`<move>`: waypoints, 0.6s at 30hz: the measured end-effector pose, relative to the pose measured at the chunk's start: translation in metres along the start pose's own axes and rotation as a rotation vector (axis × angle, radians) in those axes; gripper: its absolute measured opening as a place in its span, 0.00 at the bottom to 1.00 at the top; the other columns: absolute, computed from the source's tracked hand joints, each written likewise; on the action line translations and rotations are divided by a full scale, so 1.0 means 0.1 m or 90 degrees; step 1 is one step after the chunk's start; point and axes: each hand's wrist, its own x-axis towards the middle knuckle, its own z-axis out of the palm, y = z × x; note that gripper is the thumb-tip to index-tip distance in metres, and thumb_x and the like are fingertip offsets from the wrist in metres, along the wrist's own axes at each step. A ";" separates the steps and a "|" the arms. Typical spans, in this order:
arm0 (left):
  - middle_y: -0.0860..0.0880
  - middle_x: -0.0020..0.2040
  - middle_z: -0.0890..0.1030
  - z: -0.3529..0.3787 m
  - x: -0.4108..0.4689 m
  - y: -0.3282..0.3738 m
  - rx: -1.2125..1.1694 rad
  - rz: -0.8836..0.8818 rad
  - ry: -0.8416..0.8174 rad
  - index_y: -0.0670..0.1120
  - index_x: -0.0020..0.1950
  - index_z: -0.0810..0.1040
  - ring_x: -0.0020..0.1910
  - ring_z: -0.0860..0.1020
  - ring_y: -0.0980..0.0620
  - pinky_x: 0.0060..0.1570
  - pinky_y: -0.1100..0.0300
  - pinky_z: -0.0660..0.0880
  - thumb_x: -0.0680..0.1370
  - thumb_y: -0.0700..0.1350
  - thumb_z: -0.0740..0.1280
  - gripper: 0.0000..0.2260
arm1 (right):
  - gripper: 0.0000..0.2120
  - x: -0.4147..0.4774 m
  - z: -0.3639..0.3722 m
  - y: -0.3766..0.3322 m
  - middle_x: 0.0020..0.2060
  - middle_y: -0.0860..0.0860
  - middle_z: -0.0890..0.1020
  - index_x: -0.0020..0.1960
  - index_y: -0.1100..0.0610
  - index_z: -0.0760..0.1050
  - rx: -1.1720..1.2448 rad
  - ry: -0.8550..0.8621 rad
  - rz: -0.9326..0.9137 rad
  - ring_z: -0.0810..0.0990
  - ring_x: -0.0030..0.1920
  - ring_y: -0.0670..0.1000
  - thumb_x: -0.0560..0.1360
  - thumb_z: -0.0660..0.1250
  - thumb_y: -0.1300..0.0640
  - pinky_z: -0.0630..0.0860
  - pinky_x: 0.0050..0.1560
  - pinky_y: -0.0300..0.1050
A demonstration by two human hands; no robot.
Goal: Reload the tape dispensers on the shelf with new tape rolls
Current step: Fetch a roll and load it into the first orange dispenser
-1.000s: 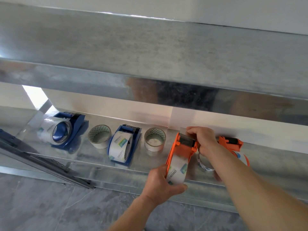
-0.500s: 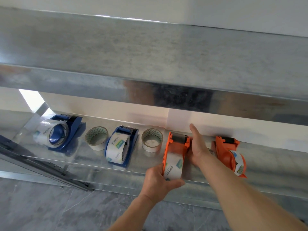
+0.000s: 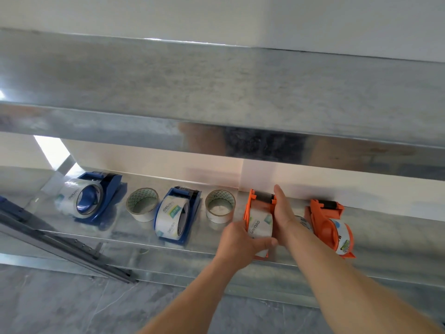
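Both hands are on the orange dispenser (image 3: 261,213) at the shelf's (image 3: 385,242) front edge, near centre frame. The left hand (image 3: 243,239) is clamped on its tape roll (image 3: 261,225) from seven o'clock, thumb across the front. The right hand (image 3: 284,213) lies flat, fingers straight, against its three o'clock side. A second orange dispenser (image 3: 330,225) sits loaded at three o'clock.

Left hand (image 3: 237,239) grips loaded orange dispenser (image 3: 258,213) on shelf (image 3: 385,239); right hand (image 3: 284,213) flat against its side.
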 end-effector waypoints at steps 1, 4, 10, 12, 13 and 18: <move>0.51 0.42 0.87 0.00 0.01 0.00 -0.006 -0.005 -0.005 0.49 0.44 0.83 0.42 0.85 0.55 0.46 0.53 0.83 0.64 0.51 0.82 0.14 | 0.32 0.02 0.01 0.00 0.46 0.63 0.85 0.53 0.60 0.81 0.001 0.005 -0.002 0.84 0.45 0.62 0.79 0.54 0.33 0.80 0.50 0.55; 0.51 0.43 0.86 0.01 0.04 -0.02 -0.032 -0.014 -0.024 0.50 0.44 0.81 0.42 0.85 0.55 0.40 0.60 0.82 0.66 0.47 0.82 0.12 | 0.31 0.05 0.03 0.02 0.51 0.65 0.85 0.57 0.61 0.80 -0.006 0.016 0.000 0.84 0.46 0.62 0.79 0.57 0.34 0.81 0.48 0.54; 0.51 0.43 0.86 0.07 0.11 -0.09 -0.070 -0.005 -0.011 0.52 0.45 0.80 0.45 0.85 0.52 0.48 0.51 0.82 0.64 0.45 0.83 0.16 | 0.26 0.09 0.05 -0.02 0.48 0.61 0.86 0.56 0.58 0.81 -0.054 0.064 -0.012 0.86 0.44 0.61 0.78 0.61 0.36 0.82 0.43 0.51; 0.51 0.44 0.86 0.11 0.13 -0.11 -0.075 -0.001 -0.001 0.51 0.48 0.79 0.46 0.84 0.51 0.49 0.49 0.82 0.61 0.48 0.84 0.21 | 0.24 0.09 0.05 -0.02 0.48 0.61 0.86 0.56 0.57 0.81 -0.072 0.073 -0.018 0.86 0.44 0.61 0.78 0.61 0.37 0.82 0.42 0.50; 0.51 0.45 0.86 0.12 0.13 -0.11 -0.076 0.001 0.005 0.51 0.48 0.78 0.46 0.84 0.51 0.49 0.50 0.82 0.60 0.48 0.84 0.22 | 0.23 0.08 0.04 -0.02 0.49 0.61 0.86 0.55 0.56 0.81 -0.073 0.074 -0.023 0.86 0.45 0.61 0.79 0.61 0.37 0.82 0.42 0.50; 0.50 0.46 0.86 0.15 0.12 -0.15 -0.091 0.006 0.015 0.49 0.51 0.76 0.46 0.85 0.51 0.46 0.51 0.83 0.60 0.42 0.84 0.25 | 0.27 0.02 0.04 -0.02 0.48 0.61 0.87 0.57 0.58 0.82 -0.059 0.070 -0.033 0.86 0.49 0.63 0.75 0.64 0.36 0.82 0.54 0.59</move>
